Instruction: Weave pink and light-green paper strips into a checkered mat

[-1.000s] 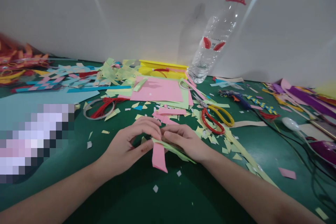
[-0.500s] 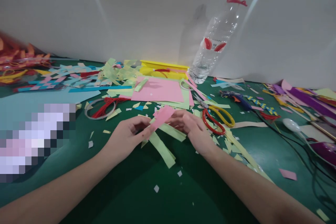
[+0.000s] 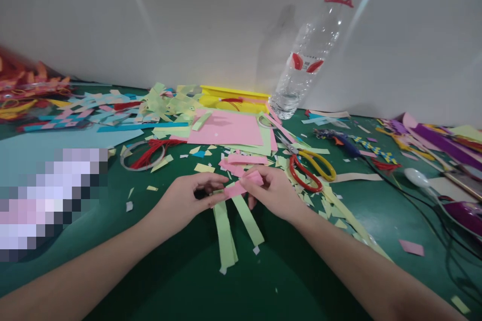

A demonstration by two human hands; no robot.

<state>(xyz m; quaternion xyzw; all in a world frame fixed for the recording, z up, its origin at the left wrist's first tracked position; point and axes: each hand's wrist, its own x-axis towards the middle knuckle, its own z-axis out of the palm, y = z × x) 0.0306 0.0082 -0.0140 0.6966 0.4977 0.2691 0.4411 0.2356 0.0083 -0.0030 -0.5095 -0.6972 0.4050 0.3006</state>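
Between my two hands is a short pink paper strip [image 3: 235, 189], lying across pale green strips [image 3: 226, 233] that hang down toward me. My left hand [image 3: 192, 193] pinches the left end of the pink strip where it meets the green ones. The pink strip's right end is between the thumb and fingers of my right hand [image 3: 269, 190]. Just beyond the fingers, more pink strips [image 3: 246, 159] lie on the green table [image 3: 181, 281]. The undersides of the held strips are hidden by my fingers.
Scissors [image 3: 307, 170] with red and yellow handles lie right of my right hand. A clear bottle [image 3: 309, 55] leans at the back. Pink sheets [image 3: 229, 129], a red tassel [image 3: 150, 154], a glue gun [image 3: 344, 144] and a white spoon [image 3: 417, 179] lie around. A pixelated object is at left.
The pink strip has tilted flatter and moved slightly right. My right hand has closed on its right end. The green strips now hang more steeply toward me, and the pink strips behind are uncovered.
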